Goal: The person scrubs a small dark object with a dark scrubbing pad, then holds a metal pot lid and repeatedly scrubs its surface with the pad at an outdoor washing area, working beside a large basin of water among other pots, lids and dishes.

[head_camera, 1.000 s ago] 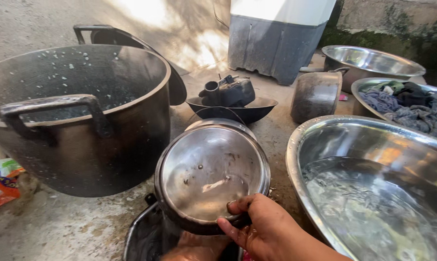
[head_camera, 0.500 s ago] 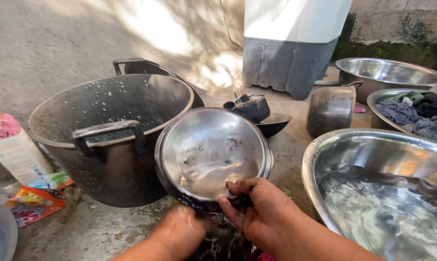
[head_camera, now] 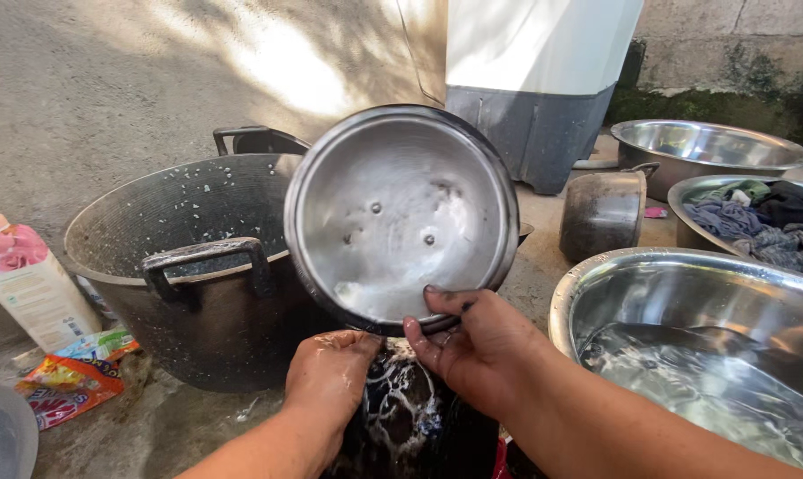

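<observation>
Two packages lie left: pink carton (head_camera: 24, 284); orange sachet (head_camera: 69, 388) beside black pot (head_camera: 197, 275).

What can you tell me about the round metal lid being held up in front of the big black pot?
The lid is round, of shiny silver metal with a darker rolled rim. It stands nearly upright, its concave inner side facing the camera, with three small rivet-like spots near the centre and wet, soapy smears lower down. The right hand grips its bottom edge, thumb on the inner face; the left hand sits just below, on a dark sudsy item. It partly hides the black pot behind it.
</observation>
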